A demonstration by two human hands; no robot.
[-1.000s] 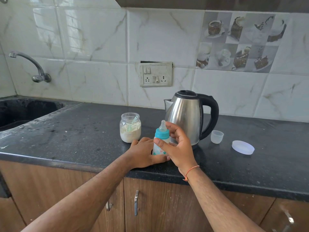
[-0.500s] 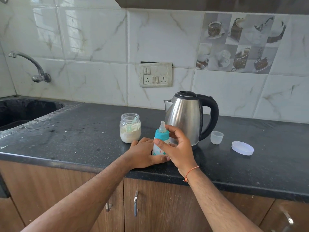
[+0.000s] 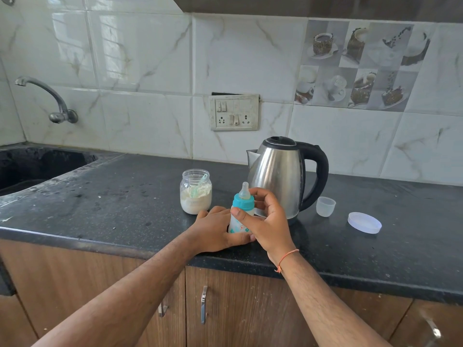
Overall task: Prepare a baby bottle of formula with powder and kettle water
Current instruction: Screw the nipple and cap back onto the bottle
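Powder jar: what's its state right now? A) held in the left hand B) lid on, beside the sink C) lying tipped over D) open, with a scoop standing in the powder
D: the powder jar stands upright and lidless on the counter with a pale green scoop stuck in the powder, and a round lid lies off to the right beyond the kettle.

One bottle [image 3: 241, 214], one kettle [image 3: 280, 176], one jar [image 3: 196, 195].
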